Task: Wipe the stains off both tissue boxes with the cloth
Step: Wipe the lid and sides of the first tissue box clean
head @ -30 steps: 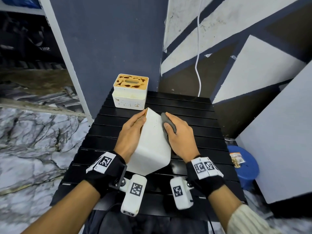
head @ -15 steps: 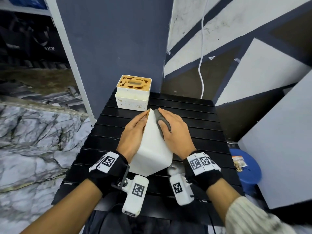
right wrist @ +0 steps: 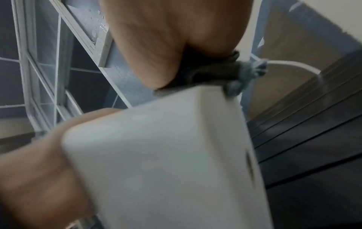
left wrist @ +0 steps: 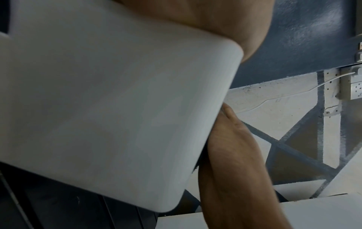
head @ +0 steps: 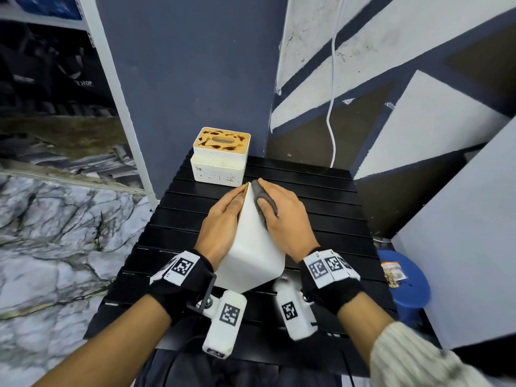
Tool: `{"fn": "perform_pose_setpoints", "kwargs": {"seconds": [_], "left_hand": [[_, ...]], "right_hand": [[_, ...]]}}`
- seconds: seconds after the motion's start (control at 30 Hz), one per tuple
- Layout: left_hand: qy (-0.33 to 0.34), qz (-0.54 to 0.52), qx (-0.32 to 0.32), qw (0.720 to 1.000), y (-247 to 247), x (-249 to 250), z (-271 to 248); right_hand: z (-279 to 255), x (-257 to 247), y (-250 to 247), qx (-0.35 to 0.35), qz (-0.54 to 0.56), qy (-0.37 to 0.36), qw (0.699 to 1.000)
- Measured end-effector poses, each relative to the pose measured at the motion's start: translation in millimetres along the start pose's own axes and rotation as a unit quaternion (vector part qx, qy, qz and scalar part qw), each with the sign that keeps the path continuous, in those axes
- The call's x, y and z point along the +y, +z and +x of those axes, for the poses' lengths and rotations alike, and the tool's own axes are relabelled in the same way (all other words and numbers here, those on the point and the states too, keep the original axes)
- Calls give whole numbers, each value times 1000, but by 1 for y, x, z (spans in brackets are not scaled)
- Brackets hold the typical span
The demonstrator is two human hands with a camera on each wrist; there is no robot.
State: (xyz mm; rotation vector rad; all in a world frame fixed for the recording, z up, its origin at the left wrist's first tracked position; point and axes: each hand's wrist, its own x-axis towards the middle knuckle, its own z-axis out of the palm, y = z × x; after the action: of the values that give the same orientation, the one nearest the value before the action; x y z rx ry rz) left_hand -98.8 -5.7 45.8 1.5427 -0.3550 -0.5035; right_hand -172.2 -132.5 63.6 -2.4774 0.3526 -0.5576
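A white tissue box stands tilted on one lower edge in the middle of the black slatted table. My left hand lies flat with straight fingers along its left face. My right hand presses a grey cloth against the box's right face near the far top corner, thumb on the cloth. The right wrist view shows the cloth bunched between palm and box. A second tissue box, its wooden lid covered in brown stains, sits at the table's far left.
A dark blue wall rises right behind the stained box. A white cable hangs down the painted wall at the back right. A blue stool with a snack packet stands right of the table, beside a white panel.
My right hand has slid the cloth up the box's right face toward the far top corner. The left hand keeps its place on the left face.
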Motion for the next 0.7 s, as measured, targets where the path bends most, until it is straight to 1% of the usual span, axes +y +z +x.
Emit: {"fn": "perform_pose_setpoints", "kwargs": {"seconds": [0.07, 0.17, 0.23, 0.33, 0.43, 0.53, 0.63, 0.7], "left_hand": [[5, -1, 1, 1000, -1, -2, 0], [7, -7, 3, 1000, -5, -2, 0], [6, -5, 3, 1000, -6, -2, 0], [10, 0, 8, 1000, -6, -2, -1], [7, 4, 13, 1000, -5, 0, 0], [9, -5, 17, 1000, -5, -1, -2], [2, -24, 18, 1000, -6, -2, -4], [-5, -32, 12, 999, -6, 0, -5]], "right_hand": [[-13, -9, 4, 14, -2, -3, 1000], [-44, -25, 11, 25, 14, -47, 999], [-46, -28, 11, 20, 20, -60, 998], [-23, -22, 9, 4, 2, -44, 999], [-8, -19, 8, 3, 1, -21, 1000], [-24, -30, 8, 5, 19, -10, 1000], [-53, -45, 8, 16, 46, -27, 998], [-56, -46, 8, 15, 51, -38, 998]]}}
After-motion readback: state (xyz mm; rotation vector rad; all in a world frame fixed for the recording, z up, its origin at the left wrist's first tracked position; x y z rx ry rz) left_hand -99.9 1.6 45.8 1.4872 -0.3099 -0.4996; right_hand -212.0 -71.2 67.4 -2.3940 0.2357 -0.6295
